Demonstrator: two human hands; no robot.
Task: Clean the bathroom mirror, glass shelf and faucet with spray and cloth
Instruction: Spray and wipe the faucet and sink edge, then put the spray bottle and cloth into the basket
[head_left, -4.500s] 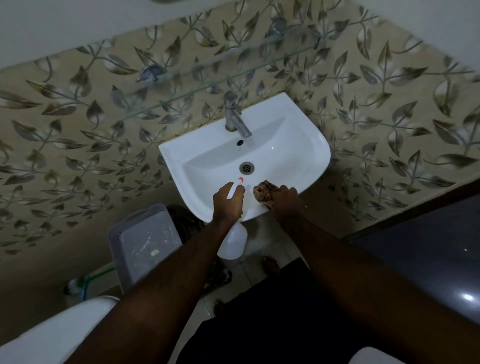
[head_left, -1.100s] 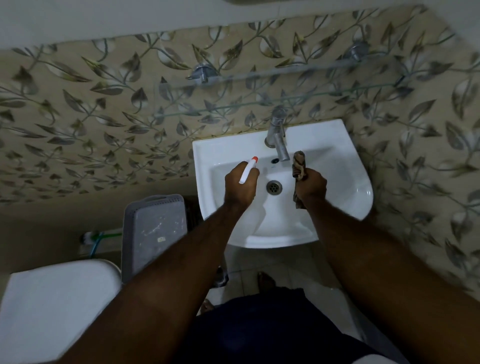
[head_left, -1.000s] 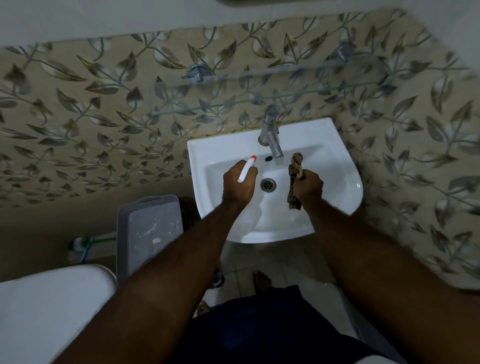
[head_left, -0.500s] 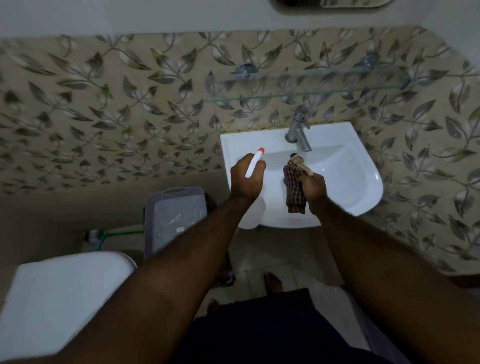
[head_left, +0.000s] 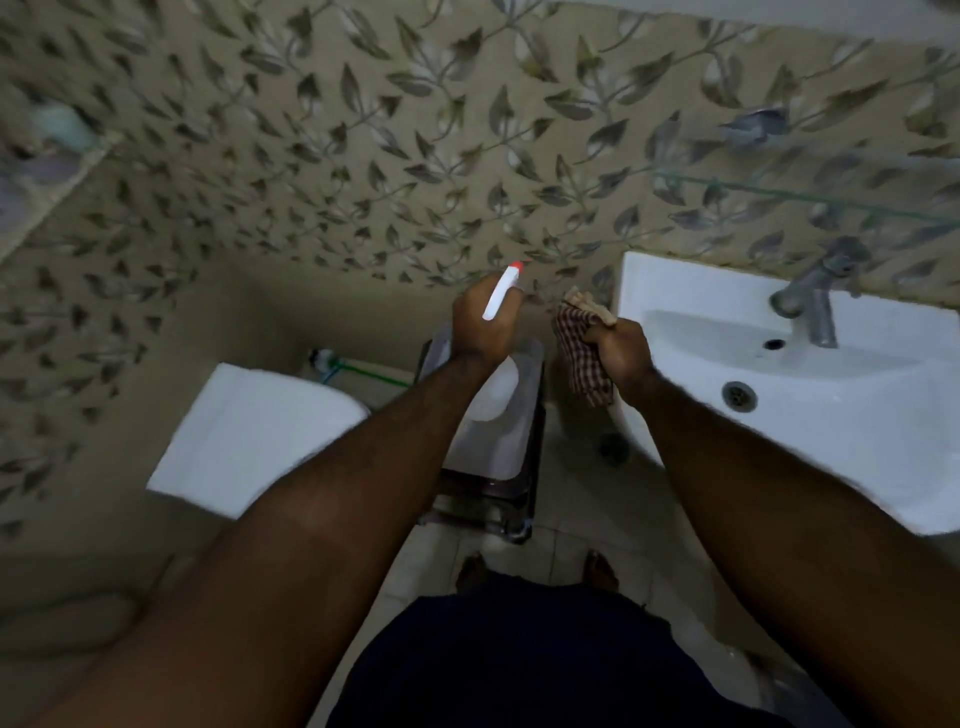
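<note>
My left hand (head_left: 480, 325) grips a white spray bottle (head_left: 498, 389) with a red-tipped nozzle pointing up toward the tiled wall. My right hand (head_left: 621, 356) holds a brown checked cloth (head_left: 582, 358) that hangs down beside the sink's left edge. Both hands are left of the white sink (head_left: 831, 415). The metal faucet (head_left: 815, 299) stands at the sink's back. A glass shelf (head_left: 810, 195) runs along the wall above it, with a metal bracket (head_left: 756, 127). The mirror is out of view.
A grey plastic bin (head_left: 488, 457) stands on the floor under my left hand. A white toilet tank (head_left: 249, 441) is at the left, with a green-handled brush (head_left: 358, 369) behind it. Leaf-patterned tiles cover the wall. My feet rest on the floor tiles (head_left: 566, 525).
The view has swung left, so the sink now sits at the right. Both hands have left the basin and now hover left of it, still holding bottle and cloth.
</note>
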